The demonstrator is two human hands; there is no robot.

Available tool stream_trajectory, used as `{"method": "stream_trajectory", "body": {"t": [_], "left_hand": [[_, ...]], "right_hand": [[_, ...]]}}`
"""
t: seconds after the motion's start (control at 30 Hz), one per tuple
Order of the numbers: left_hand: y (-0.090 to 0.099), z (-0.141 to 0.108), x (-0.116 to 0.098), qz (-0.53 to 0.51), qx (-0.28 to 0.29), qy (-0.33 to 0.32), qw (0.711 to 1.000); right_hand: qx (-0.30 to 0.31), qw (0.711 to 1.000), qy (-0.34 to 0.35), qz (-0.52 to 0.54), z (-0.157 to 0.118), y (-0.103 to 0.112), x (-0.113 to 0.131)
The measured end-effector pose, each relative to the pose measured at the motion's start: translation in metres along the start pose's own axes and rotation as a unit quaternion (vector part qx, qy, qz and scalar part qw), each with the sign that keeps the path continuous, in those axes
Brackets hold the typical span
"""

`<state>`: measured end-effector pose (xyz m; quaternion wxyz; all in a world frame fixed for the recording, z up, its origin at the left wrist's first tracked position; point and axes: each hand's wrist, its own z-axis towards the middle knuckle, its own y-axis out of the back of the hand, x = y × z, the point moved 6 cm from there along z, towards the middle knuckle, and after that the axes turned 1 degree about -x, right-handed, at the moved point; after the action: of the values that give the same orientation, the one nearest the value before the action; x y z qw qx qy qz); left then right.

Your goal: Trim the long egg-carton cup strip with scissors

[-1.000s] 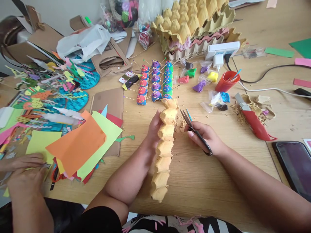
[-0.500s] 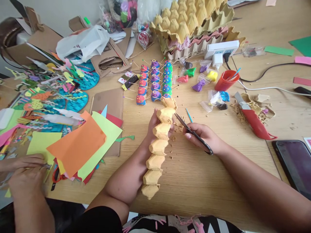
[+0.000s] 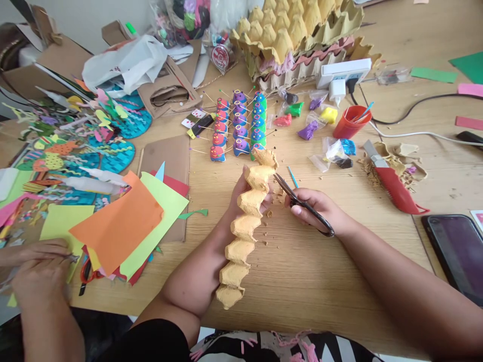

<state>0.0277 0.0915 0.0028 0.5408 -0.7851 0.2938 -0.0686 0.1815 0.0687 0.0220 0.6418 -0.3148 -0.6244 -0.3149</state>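
Observation:
A long strip of yellow egg-carton cups [image 3: 241,251] is held up over the table, running toward me at a slant. My left hand [image 3: 240,190] grips it from behind near its far end, with most of the fingers hidden by the cups. My right hand [image 3: 317,208] is closed on dark scissors [image 3: 302,202], whose blades point at the strip's edge near the far cups. Small carton scraps [image 3: 268,214] lie on the wood below. Just beyond the strip stand painted egg-carton caterpillars [image 3: 240,123] in red, purple and blue-green.
Stacked egg trays [image 3: 290,40], a power strip [image 3: 345,73] and an orange cup [image 3: 351,123] stand behind. On the right are a red-handled cutter [image 3: 400,188] and a phone [image 3: 456,256]. Coloured paper [image 3: 121,221] covers the left, beside another person's hands [image 3: 43,266].
The strip's near end has swung slightly left while its far end shifted a little right. The scissors have moved slightly right along with my right hand. Both grips are unchanged.

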Motion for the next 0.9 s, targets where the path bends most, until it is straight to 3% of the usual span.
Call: {"method": "stream_trajectory", "body": {"t": [0.13,0.33,0.57,0.8,0.9], "left_hand": [[0.001,0.001,-0.001,-0.007,0.004,0.002,1.0],[0.002,0.0,-0.002,0.013,-0.039,-0.017,0.999],[0.003,0.002,-0.001,-0.028,-0.023,0.017,0.999],[0.004,0.002,0.002,-0.042,-0.02,0.04,0.998],[0.006,0.002,0.001,-0.017,-0.047,0.028,0.998]], "right_hand": [[-0.001,1.0,0.0,-0.002,0.0,0.0,-0.001],[-0.003,1.0,-0.002,-0.005,0.0,0.0,-0.002],[-0.014,1.0,0.002,-0.021,0.002,0.002,-0.001],[-0.03,0.998,-0.005,-0.061,0.003,0.007,-0.002],[-0.05,0.992,0.013,-0.115,0.002,0.014,-0.002]]}}
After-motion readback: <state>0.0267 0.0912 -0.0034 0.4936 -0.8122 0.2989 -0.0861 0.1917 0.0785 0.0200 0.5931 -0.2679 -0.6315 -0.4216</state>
